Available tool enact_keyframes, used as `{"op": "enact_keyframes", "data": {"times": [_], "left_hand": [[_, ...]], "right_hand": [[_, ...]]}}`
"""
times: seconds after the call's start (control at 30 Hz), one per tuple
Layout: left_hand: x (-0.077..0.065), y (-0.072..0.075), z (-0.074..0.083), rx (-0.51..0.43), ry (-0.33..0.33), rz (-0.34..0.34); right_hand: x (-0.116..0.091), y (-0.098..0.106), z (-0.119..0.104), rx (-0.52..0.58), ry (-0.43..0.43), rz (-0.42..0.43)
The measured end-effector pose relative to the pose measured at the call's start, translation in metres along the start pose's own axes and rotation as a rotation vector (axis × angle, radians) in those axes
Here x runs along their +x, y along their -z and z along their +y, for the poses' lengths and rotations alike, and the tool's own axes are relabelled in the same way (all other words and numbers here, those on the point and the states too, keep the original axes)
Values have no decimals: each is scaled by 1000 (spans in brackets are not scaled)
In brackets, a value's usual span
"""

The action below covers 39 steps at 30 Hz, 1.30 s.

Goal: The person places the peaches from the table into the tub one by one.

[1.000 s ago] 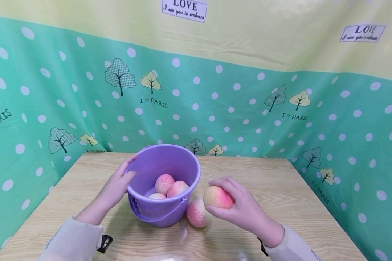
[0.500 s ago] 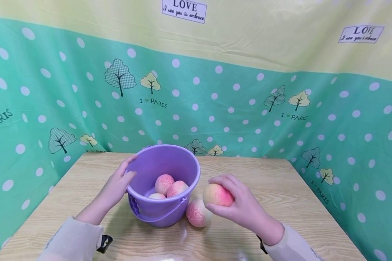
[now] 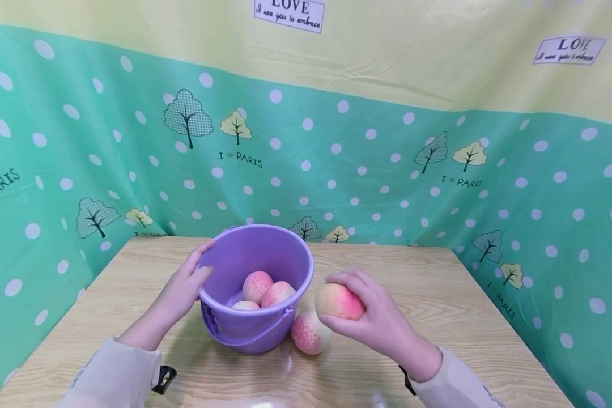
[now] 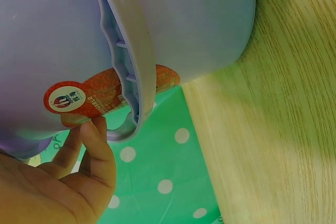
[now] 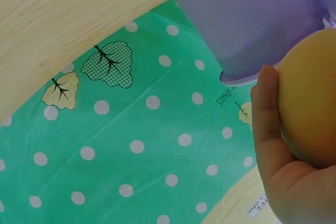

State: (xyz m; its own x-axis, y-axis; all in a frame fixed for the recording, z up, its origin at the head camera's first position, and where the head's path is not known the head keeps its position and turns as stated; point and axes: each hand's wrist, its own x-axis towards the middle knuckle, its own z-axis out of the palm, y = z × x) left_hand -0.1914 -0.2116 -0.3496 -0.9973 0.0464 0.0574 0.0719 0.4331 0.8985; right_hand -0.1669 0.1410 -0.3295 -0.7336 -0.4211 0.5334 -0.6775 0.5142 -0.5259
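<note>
Surface (image 3: pixel 449 303) stretched to its right edge beyond the right hand (image 3: pixel 379 317), fingers curled round a pink-blushed yellow peach (image 3: pixel 336 301); the left hand (image 3: pixel 181 289) pinched a bucket (image 3: pixel 255 252) by its rim.

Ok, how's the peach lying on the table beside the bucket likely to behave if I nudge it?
The peach looks nearly round and rests on a flat table, so it would probably roll. The bucket stands close on its left, likely stopping a push that way. Its weight can't be judged.
</note>
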Motion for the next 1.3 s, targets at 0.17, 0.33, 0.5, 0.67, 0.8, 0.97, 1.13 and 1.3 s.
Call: {"op": "enact_keyframes", "data": {"times": [0.17, 0.33, 0.5, 0.67, 0.8, 0.97, 1.13, 1.3], "left_hand": [[0, 0, 0, -7, -2, 0], [0, 0, 0, -9, 1, 0], [-1, 0, 1, -6, 0, 3], [-1, -1, 2, 10, -4, 12], [-1, -1, 2, 12, -6, 11], [-1, -1, 1, 14, -4, 10], [-1, -1, 1, 9, -1, 8], [-1, -1, 0, 8, 2, 5]], "right_hand": [[1, 1, -1, -5, 6, 11], [2, 1, -2, -11, 11, 19], [3, 2, -2, -8, 16, 26], [4, 2, -3, 1, 31, 37], [5, 2, -3, 1, 46, 50], [6, 1, -2, 11, 79, 67], [8, 2, -2, 15, 83, 72], [9, 3, -4, 20, 60, 65]]}}
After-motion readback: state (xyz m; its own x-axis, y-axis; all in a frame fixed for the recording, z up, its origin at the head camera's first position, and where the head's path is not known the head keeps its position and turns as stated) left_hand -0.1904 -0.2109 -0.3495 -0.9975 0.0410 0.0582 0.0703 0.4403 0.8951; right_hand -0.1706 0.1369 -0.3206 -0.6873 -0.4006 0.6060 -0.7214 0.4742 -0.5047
